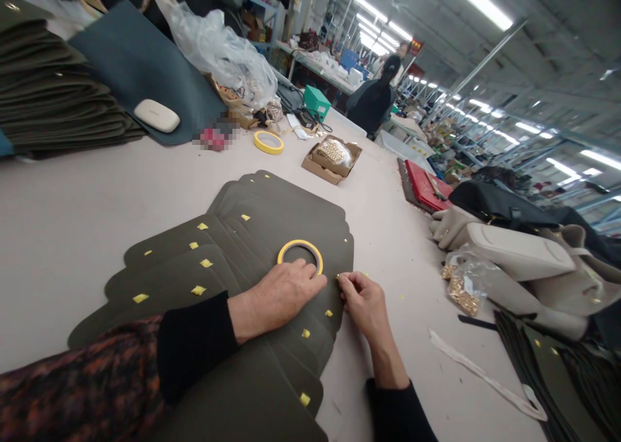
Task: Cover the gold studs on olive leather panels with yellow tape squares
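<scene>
Dark olive panels lie fanned out and overlapping on the table, with small yellow tape pieces stuck on them. My left hand rests over the panels, its fingers curled on the near side of a roll of yellow tape. At the right edge of the panels, my right hand is closed in a pinch. A tiny yellowish speck shows at its fingertips, too small to name. A small shiny dot marks the panel just above that hand.
A cardboard box of gold-coloured pieces and another yellow tape roll sit beyond the panels. Stacked dark panels stand at left. Beige bags and a bag of gold hardware lie at right. A person is farther back.
</scene>
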Action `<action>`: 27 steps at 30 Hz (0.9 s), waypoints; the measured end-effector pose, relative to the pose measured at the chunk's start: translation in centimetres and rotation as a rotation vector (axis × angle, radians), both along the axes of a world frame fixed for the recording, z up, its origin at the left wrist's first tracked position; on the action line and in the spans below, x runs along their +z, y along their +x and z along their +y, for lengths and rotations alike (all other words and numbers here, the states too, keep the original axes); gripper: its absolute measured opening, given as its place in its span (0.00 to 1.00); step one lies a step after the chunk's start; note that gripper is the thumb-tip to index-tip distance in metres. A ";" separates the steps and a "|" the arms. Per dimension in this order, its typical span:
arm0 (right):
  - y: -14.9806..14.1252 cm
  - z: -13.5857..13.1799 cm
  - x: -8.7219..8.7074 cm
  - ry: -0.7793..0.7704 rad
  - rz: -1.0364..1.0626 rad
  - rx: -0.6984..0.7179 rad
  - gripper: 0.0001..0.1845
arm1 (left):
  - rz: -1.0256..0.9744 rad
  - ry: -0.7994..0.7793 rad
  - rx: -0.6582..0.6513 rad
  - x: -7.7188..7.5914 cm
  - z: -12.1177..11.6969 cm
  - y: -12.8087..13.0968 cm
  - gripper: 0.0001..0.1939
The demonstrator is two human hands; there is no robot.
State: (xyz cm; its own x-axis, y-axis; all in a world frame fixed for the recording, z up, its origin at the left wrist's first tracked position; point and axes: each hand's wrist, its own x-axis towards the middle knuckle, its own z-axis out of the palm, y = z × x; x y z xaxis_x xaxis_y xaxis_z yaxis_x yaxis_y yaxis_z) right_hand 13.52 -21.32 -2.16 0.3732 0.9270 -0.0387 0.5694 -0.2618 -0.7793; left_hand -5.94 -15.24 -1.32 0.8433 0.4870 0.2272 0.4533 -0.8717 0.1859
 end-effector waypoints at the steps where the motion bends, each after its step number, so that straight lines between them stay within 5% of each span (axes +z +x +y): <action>1: -0.2 0.1 0.0 0.021 -0.092 0.026 0.17 | 0.000 -0.003 -0.001 0.0 0.0 0.0 0.04; 10: -1.0 0.6 -0.7 0.119 -0.396 -0.004 0.13 | -0.007 -0.022 0.002 0.0 -0.1 -0.3 0.06; 15: -0.9 0.8 -0.8 -0.021 -0.116 -0.132 0.14 | -0.022 0.021 0.007 -0.6 -0.1 -0.3 0.06; 19: -0.2 0.2 -0.6 -0.005 0.135 -0.192 0.25 | -0.043 0.044 -0.003 -0.8 -0.1 -0.2 0.05; 23: 0.7 -1.0 -0.5 0.200 -0.253 0.019 0.13 | -0.063 0.019 -0.023 -0.4 0.0 -0.4 0.04; 27: 0.5 -0.9 -0.7 0.196 -0.612 0.247 0.14 | -0.092 -0.002 -0.051 0.1 0.3 -0.6 0.06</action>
State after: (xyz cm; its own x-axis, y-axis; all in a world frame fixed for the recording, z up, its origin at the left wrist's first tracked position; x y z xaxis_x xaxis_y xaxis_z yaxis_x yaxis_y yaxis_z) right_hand 14.02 -22.21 -2.86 0.0507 0.9560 0.2889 0.9471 0.0458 -0.3176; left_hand -6.52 -14.96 -1.23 0.8426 0.4446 0.3039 0.3893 -0.8927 0.2268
